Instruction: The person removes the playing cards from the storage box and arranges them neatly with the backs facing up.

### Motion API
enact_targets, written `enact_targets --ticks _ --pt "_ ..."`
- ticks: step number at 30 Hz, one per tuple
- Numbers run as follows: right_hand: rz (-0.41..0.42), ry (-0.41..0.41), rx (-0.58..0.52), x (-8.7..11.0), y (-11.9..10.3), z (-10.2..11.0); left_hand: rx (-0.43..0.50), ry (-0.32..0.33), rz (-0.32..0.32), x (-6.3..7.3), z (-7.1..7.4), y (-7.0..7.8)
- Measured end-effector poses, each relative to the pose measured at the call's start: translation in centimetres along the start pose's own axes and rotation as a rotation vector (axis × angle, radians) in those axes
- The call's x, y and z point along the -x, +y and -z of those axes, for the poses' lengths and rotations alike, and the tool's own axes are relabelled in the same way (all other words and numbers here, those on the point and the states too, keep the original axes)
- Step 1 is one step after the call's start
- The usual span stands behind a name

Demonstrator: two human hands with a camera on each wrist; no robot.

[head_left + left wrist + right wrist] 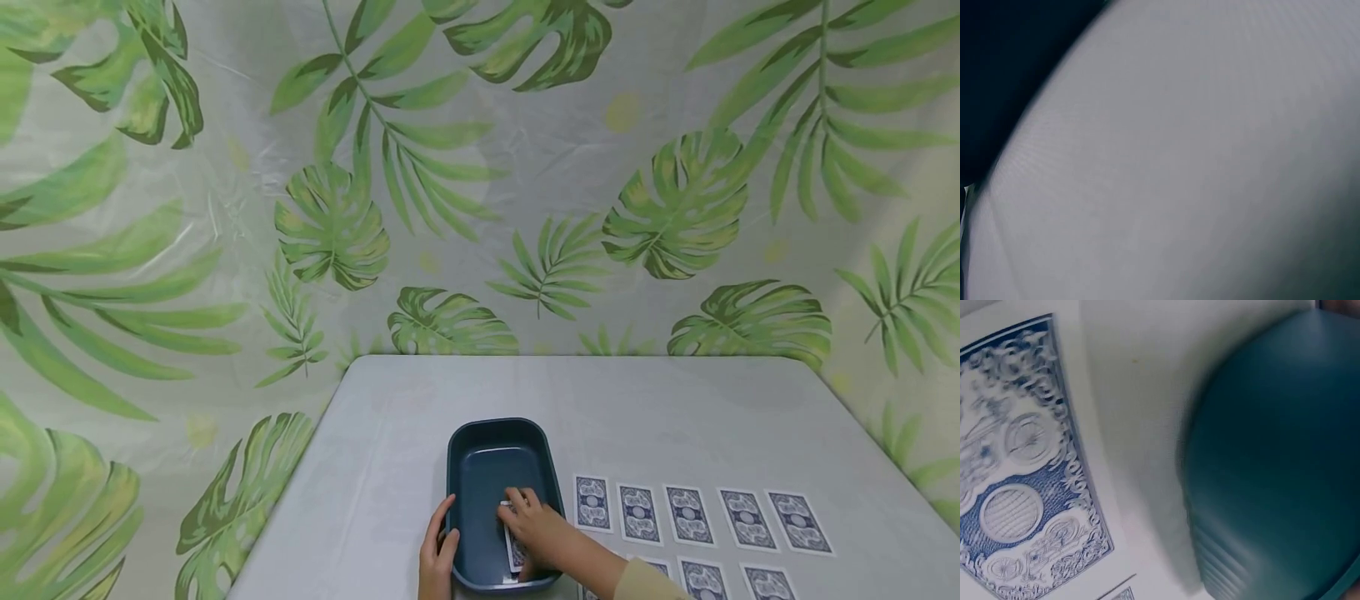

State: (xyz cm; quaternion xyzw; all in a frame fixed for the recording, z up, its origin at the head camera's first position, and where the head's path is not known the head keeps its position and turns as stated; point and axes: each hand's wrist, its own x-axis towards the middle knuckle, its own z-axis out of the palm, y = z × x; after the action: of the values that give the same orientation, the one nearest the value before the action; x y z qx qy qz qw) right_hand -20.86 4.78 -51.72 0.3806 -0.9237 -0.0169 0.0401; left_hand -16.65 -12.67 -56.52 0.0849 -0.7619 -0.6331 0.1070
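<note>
A dark blue rectangular tray (502, 442) sits on the white table. In the head view my left hand (435, 557) touches the tray's left side, thumb and index finger spread along its rim. My right hand (536, 527) reaches inside the tray, its bent fingers gripping a blue-backed playing card (515, 552); whether more cards lie beneath it is hidden. The left wrist view catches only the dark tray wall (1010, 69), without the hand. Outside the tray wall (1272, 456), the right wrist view has a face-down card (1013, 512) close up.
To the tray's right, face-down cards lie in rows, among them a card (592, 503) near the tray and another (799, 522) at the far end. My right forearm covers part of the nearer row. Behind the table (637, 400) hangs a leaf-patterned curtain (555, 167).
</note>
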Motion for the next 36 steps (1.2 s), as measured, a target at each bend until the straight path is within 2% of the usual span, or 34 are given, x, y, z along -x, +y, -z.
enact_targets --ticks 6,13,17,21,25,28,34,36 --pt "0.011 -0.015 -0.125 0.2 0.1 1.3 -0.006 0.001 0.034 -0.2 -0.2 -0.1" --pt "-0.003 0.039 -0.217 0.7 1.5 5.2 -0.011 0.016 0.024 -0.5 -0.5 -0.1" --pt "-0.040 0.032 -0.255 2.3 2.8 7.7 -0.022 0.019 0.029 -0.5 -0.4 -0.1" --pt "-0.082 0.015 -0.237 5.1 4.6 9.4 -0.037 0.020 0.031 -0.4 -0.4 -0.2" --pt "-0.145 -0.010 -0.179 8.7 6.9 9.5 -0.018 0.006 0.022 -0.1 -0.4 0.0" --pt "-0.202 -0.042 -0.147 11.7 8.8 8.5 -0.008 -0.002 0.025 0.1 -0.3 0.0" --pt "-0.360 -0.186 -0.230 18.0 12.7 5.1 0.010 0.003 0.017 0.4 -0.1 -0.2" --pt "-0.406 -0.210 -0.222 20.3 14.0 3.7 0.017 0.004 0.018 0.4 0.0 -0.1"
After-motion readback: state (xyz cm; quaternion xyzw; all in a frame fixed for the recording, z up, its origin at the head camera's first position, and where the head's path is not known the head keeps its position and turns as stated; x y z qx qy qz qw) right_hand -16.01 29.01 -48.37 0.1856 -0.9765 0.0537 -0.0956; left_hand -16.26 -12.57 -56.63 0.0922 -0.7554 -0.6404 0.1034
